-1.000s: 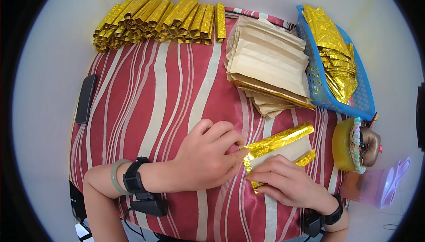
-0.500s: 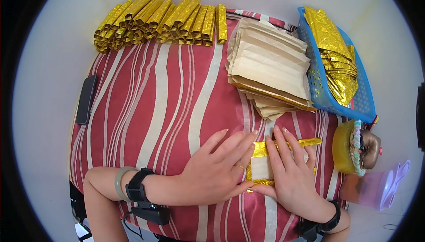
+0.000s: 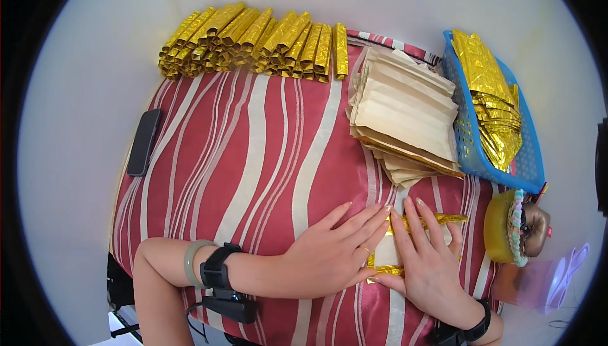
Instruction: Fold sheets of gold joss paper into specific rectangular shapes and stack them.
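1. The left hand [image 3: 329,254] and right hand [image 3: 427,260] are pressing flat, fingers spread, on a gold-edged folded paper sheet [image 3: 387,256] at the red wavy-striped tablecloth's [image 3: 253,169] near edge.
2. Uneven pressure is risking a crooked crease; the slick foil could slip.
3. The fanned cream paper stack [image 3: 405,115] is lying close, so a stray sleeve might scatter it.

Table [image 3: 253,156] fills centre, draped in red cloth with wavy cream stripes. Pale, plain white floor [image 3: 82,124] surrounds it from 9 through 12 to 3 o'clock. Bright, even light; soft shadows only.
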A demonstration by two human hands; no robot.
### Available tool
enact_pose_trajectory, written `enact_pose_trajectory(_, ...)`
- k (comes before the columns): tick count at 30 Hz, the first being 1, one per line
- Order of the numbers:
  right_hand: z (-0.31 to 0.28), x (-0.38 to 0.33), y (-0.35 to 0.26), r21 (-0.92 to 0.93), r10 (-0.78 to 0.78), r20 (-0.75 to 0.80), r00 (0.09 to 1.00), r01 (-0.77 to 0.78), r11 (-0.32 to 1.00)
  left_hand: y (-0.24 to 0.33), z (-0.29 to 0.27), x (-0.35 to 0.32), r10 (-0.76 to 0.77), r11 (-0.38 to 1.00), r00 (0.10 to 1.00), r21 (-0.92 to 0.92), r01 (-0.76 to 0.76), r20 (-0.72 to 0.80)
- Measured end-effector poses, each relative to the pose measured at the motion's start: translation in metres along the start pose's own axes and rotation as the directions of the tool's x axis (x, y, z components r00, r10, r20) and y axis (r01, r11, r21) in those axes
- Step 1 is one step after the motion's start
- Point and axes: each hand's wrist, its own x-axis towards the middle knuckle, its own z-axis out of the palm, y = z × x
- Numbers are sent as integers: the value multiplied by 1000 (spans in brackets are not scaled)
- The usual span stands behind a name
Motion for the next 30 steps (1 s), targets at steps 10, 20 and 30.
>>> enact_pose_trajectory(10, -5, 4, -3, 0, 28, -44, 999, -28, 1000, -7, -6, 1, -64, 998, 997, 15, 64, 32)
enact_pose_trajectory(20, 23, 26, -8, 247, -24, -62, 998, 38, 968, -20, -18, -4, -289, 942, 951, -207, 263, -107)
enact_pose_trajectory(30, 22, 43, -41, 333, -33, -72, 997, 55, 941, -37, -38, -21, -372, 700, 913, -595, 396, 171)
